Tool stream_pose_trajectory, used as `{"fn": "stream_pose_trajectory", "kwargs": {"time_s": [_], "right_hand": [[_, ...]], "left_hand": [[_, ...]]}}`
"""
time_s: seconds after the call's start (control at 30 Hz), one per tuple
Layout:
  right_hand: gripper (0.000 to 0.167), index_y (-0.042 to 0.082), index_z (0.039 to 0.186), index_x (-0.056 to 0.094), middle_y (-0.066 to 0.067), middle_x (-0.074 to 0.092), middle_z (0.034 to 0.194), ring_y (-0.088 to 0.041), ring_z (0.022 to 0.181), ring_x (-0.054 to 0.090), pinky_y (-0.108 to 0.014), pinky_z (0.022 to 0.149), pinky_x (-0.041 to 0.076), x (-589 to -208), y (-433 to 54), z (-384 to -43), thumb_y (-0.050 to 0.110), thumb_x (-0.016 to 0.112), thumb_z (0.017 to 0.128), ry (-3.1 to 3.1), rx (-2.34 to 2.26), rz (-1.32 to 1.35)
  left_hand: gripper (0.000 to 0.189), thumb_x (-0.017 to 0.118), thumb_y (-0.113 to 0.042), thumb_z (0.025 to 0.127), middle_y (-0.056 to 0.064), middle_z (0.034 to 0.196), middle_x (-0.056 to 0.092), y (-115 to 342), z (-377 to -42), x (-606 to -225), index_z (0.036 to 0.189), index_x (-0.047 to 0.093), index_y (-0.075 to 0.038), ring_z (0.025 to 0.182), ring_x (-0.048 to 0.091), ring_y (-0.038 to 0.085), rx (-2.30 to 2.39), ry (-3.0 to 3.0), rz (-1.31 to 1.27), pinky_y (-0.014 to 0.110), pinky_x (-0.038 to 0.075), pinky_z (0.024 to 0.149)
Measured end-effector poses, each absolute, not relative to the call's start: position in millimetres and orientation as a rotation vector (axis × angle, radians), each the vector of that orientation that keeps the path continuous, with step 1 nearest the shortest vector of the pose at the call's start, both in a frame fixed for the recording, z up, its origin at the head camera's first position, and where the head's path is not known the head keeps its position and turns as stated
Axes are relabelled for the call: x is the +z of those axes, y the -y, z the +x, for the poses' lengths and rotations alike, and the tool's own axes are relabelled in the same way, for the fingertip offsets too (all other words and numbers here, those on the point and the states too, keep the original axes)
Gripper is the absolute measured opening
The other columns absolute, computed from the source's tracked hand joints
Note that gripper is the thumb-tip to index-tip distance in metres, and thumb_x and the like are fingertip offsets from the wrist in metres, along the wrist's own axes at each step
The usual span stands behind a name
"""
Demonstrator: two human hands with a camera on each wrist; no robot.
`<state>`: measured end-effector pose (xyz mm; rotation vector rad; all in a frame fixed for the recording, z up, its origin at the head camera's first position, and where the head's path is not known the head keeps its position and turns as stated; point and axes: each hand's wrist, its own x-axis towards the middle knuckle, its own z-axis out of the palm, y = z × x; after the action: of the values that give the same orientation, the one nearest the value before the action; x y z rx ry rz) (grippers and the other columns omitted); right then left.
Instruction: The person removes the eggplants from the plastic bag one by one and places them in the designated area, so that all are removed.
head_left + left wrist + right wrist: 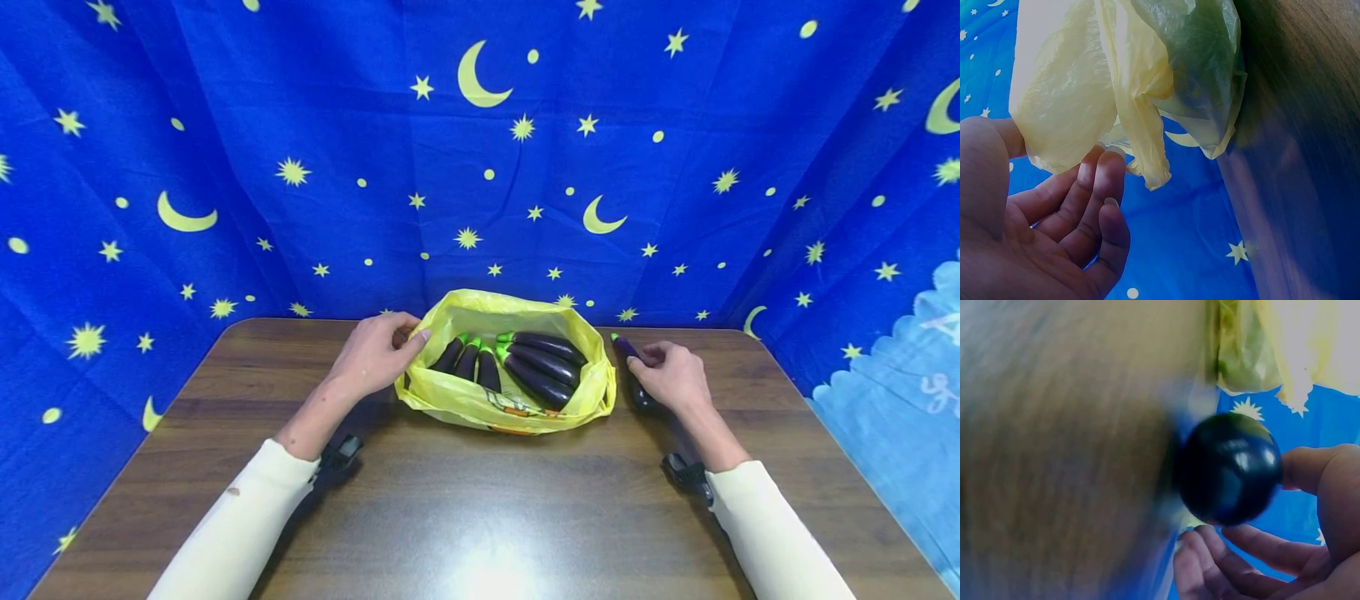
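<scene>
A yellow plastic bag (495,417) stands on the table with its mouth spread open. Several dark purple eggplants (546,365) with green stems lie inside it, in a left group and a right group. My left hand (378,354) pinches the bag's left rim between thumb and fingers; the left wrist view shows the thin plastic (1063,81) there. To the right of the bag, my right hand (672,375) grips another eggplant (624,347) by its sides, stem pointing away from me. From the right wrist, that eggplant's round glossy end (1230,469) sits between thumb and fingers.
The brown wooden table (450,500) runs under both arms, with a bright glare near its front. Behind it hangs a blue cloth (360,225) with yellow moons and stars. A light blue cloth (892,400) hangs at the far right.
</scene>
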<state>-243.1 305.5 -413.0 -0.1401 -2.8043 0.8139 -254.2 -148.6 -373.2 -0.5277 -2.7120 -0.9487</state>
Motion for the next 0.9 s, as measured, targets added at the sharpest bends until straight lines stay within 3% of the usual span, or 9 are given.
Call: {"fn": "stream_pose_trajectory", "kwargs": {"time_s": [0.43, 0.9], "right_hand": [[0.042, -0.004, 0.122, 0.070, -0.025, 0.075, 0.113, -0.042, 0.106, 0.073, -0.056, 0.093, 0.052, -395, -300, -235, 0.031, 0.070, 0.099, 2.718, 0.823, -0.087], [0.035, -0.001, 0.121, 0.072, -0.021, 0.074, 0.109, -0.036, 0.098, 0.072, -0.053, 0.087, 0.054, -365, -265, -218, 0.025, 0.074, 0.097, 2.637, 0.840, 0.131]], "left_hand": [[0.032, 0.064, -0.034, 0.105, 0.007, 0.104, 0.076, 148, -254, -373, 0.118, 0.076, -0.008, 0.089, 0.071, 0.021, -0.949, 2.718, -0.521, 0.044, 0.055, 0.081], [0.032, 0.063, -0.035, 0.106, 0.006, 0.102, 0.076, 148, -254, -372, 0.118, 0.076, -0.009, 0.089, 0.071, 0.020, -0.961, 2.727, -0.520, 0.043, 0.055, 0.080]]}}
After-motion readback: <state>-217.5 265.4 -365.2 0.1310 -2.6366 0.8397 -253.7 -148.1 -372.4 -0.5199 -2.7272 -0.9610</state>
